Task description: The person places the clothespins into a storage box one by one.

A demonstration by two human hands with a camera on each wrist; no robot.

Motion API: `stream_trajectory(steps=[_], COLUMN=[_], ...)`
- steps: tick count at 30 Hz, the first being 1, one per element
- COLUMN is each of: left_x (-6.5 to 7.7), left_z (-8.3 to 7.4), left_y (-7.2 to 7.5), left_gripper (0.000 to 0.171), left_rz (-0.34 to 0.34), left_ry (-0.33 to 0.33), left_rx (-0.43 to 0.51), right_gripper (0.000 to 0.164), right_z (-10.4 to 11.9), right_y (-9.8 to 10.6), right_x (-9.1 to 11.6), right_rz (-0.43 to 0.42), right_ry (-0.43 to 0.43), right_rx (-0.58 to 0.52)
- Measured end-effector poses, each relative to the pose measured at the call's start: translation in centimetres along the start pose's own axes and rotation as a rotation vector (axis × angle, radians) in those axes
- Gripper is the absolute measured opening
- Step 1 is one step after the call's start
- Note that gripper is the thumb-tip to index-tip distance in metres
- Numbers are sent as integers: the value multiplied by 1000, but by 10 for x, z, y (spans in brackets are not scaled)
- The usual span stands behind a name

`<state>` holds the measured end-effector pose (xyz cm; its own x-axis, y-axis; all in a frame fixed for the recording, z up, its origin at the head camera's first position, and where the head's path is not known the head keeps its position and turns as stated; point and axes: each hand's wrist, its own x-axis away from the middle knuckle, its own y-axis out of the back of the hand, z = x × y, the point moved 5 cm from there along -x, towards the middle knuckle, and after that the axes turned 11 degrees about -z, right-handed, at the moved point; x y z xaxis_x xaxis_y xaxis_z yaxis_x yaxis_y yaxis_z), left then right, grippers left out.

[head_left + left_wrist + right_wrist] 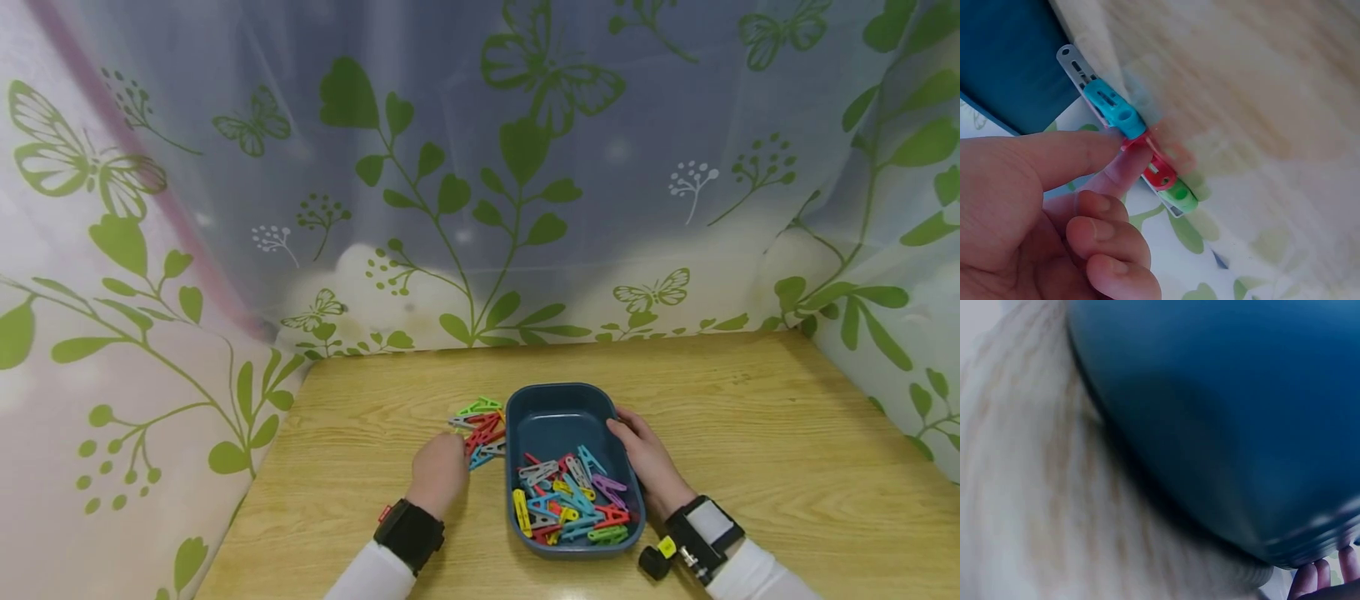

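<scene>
My left hand (pixel 438 473) is at the near-left edge of a small pile of clothespins on the table. In the left wrist view, thumb and forefinger of the left hand (pixel 1079 194) pinch a red clothespin (pixel 1160 174). A blue clothespin (pixel 1113 106), a grey one (pixel 1067 55) and a green one (pixel 1180 196) lie right beside it. My right hand (pixel 651 457) grips the right wall of a dark blue tub (pixel 566 400), thumb at the rim. Inside the tub's near half lie several mixed-colour clothespins (pixel 573 500).
The loose clothespins (pixel 483 429) lie against the tub's left side on a wooden table (pixel 337 500). Curtains (pixel 450 208) with green leaf and butterfly prints stand behind the table and along its sides.
</scene>
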<state>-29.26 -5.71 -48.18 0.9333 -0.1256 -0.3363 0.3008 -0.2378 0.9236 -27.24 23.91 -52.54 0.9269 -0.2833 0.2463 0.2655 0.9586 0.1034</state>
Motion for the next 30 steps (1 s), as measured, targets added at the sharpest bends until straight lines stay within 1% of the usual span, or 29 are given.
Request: stream_trajectory(steps=[5, 10, 14, 16, 22, 24, 26, 28, 30], left_x=[1, 2, 1, 1, -1, -1, 1, 5, 10], left_z=[1, 2, 2, 1, -7, -10, -17, -26, -35], left_y=[1, 5, 11, 18, 35, 40, 47, 54, 59], left_gripper=[17, 18, 21, 20, 20, 20, 21, 19, 18], left_rz=[-9, -28, -70, -105, -191, -238, -284, -315, -317], left_ry=[5, 19, 28, 22, -23, -47, -81, -117, -149], left_rx=[-4, -10, 13, 20, 41, 47, 53, 54, 58], right_gripper=[66, 66, 67, 67, 65, 65, 65, 66, 66], right_z=[0, 1, 0, 0, 1, 1, 1, 1, 1], right_y=[0, -1, -1, -1, -1, -1, -1, -1, -1], right_x=[0, 0, -1, -1, 0, 0, 0, 0, 0], right_rz=[1, 11, 23, 27, 27, 26, 27, 26, 26], right_ry=[5, 4, 1, 2, 8, 6, 3, 0, 0], right_rx=[3, -5, -12, -16, -15, -16, -20, -25, -25])
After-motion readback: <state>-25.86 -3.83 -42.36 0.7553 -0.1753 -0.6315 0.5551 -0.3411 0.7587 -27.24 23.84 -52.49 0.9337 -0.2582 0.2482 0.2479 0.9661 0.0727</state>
